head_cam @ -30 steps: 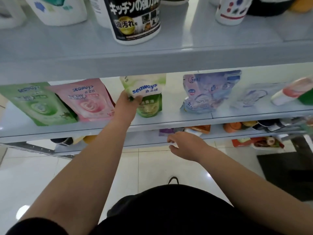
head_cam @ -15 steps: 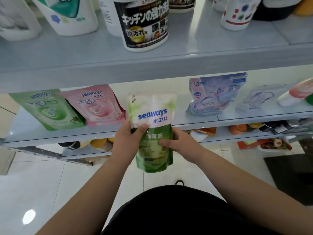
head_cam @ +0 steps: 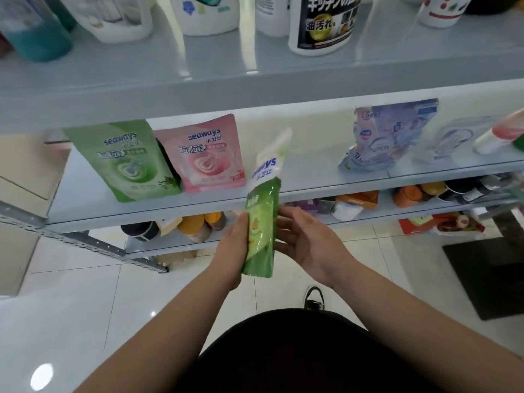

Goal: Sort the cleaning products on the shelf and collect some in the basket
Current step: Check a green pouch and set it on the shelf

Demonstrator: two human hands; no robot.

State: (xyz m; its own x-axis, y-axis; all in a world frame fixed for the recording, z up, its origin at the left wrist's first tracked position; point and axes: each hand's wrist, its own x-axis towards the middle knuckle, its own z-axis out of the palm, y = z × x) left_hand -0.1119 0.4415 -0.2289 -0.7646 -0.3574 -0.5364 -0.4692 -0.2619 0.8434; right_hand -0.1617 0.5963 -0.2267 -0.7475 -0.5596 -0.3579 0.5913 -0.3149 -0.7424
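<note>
- Pouch [head_cam: 262,219], green and white with "seaways" print, stands upright in front of us, turned edge-on, below the front lip of the middle shelf [head_cam: 198,207].
- Our left hand [head_cam: 232,248] wraps its lower half, thumb on the front face.
- Our right hand [head_cam: 304,245] is spread open beside it, fingertips just touching its edge.
- Half a second ago the pouch faced us flat with both hands gripping it; now it is rotated and the right hand has loosened.
- Green pouch [head_cam: 124,161] and pink pouch [head_cam: 205,154] lean on that shelf.

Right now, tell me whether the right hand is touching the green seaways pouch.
Touching. The head view shows the right hand's fingertips on the green seaways pouch's right edge, opposite the left hand.
</note>
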